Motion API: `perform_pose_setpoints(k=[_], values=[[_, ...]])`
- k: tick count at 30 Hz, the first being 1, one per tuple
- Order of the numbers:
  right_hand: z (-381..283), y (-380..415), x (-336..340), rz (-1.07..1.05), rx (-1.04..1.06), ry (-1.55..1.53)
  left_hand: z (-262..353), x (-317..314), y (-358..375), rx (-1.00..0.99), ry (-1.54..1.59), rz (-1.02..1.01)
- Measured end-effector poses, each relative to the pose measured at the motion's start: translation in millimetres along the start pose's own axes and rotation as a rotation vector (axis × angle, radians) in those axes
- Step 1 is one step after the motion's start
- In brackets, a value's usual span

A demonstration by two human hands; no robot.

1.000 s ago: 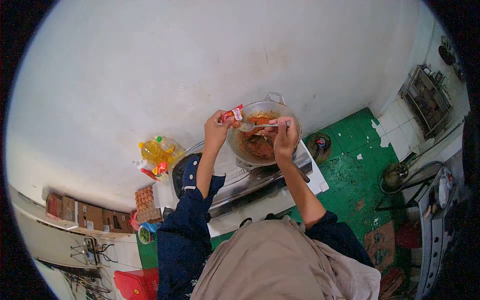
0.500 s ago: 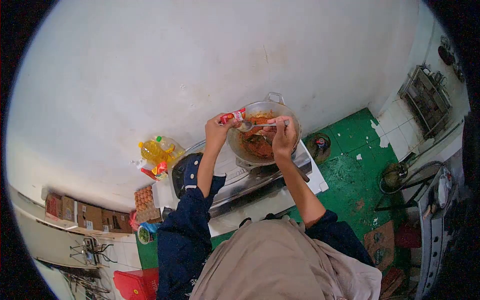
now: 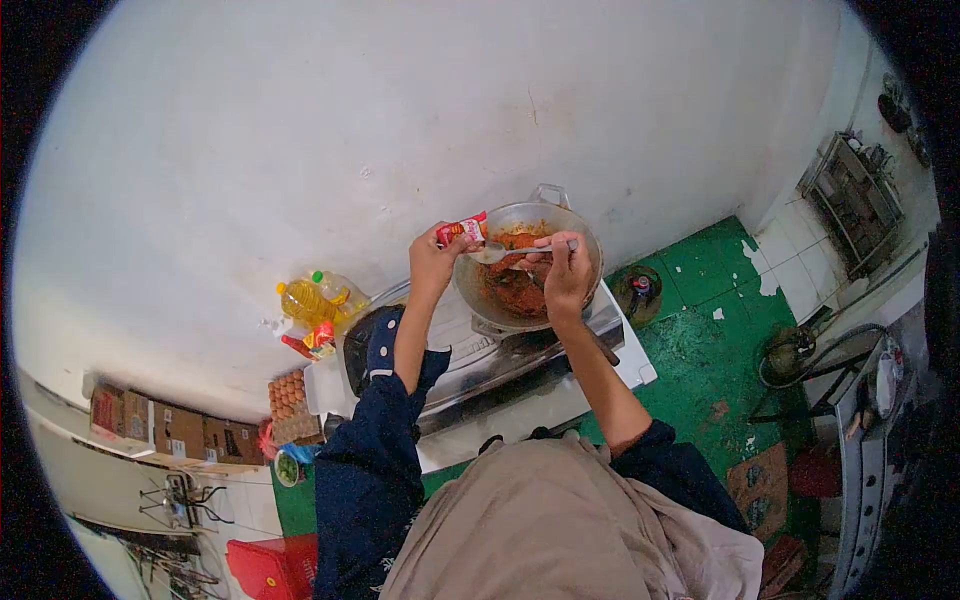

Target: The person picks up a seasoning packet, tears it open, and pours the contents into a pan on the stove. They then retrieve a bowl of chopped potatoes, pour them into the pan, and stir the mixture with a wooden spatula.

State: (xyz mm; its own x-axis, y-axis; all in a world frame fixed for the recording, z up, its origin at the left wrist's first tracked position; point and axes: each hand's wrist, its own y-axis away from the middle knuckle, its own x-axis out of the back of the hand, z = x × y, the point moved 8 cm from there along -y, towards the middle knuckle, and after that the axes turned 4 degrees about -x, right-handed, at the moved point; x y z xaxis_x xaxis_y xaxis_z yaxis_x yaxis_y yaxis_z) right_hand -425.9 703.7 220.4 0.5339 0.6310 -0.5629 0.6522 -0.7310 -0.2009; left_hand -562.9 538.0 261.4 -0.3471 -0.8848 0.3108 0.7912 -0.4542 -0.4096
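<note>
My left hand (image 3: 433, 258) is closed on a small red packet (image 3: 464, 231), held at the left rim of a large metal pan (image 3: 584, 238). My right hand (image 3: 567, 272) grips a metal spoon (image 3: 552, 248) above the pan. The spoon's bowl is just beneath the packet; whether they touch I cannot tell. Red-orange food (image 3: 519, 293) lies inside the pan, which sits on a stove (image 3: 468, 352). Part of the food is hidden behind my right hand.
Oil bottles (image 3: 305, 300) stand by the wall left of the stove, near a tray of eggs (image 3: 290, 396) and a small bowl of greens (image 3: 288, 469). Cardboard boxes (image 3: 180, 434) are farther left. A gas cylinder (image 3: 789, 352) stands at the right.
The packet is tilted a little differently, with more of its front showing. The spoon's bowl has shifted very slightly left. My right hand has barely moved.
</note>
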Motion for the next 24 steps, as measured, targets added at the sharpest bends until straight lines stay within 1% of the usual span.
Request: perform_pose_setpoints(k=[4,7,10,12,16,19,22,24], values=[[-0.2,-1.1,0.0,0.001,0.015,-0.021,-4.7,-2.5,-2.5,0.023,0.002,-0.056],[3.1,-2.6,1.4,0.016,-0.01,-0.014,-8.6,-1.4,-3.4,0.013,0.092,-0.024],[6.1,-3.8,1.4,0.013,-0.028,-0.027,-8.5,1.7,-3.4,0.034,-0.021,-0.014],[7.1,-3.7,0.9,0.023,-0.067,-0.042,-10.6,3.0,-4.1,0.031,-0.016,-0.009],[6.6,-3.8,0.2,0.007,-0.044,-0.036,-10.9,3.2,-3.4,0.063,0.055,0.01],[5.4,-3.2,-1.5,-0.006,-0.033,-0.044,0.9,6.4,-1.6,0.043,-0.003,0.04],[5.4,-3.5,-1.9,-0.013,-0.007,-0.029,-8.1,5.5,-2.3,0.06,0.026,0.012],[3.1,-2.9,-2.3,-0.008,0.014,-0.019,-13.9,4.7,-3.5,0.036,0.07,0.018]])
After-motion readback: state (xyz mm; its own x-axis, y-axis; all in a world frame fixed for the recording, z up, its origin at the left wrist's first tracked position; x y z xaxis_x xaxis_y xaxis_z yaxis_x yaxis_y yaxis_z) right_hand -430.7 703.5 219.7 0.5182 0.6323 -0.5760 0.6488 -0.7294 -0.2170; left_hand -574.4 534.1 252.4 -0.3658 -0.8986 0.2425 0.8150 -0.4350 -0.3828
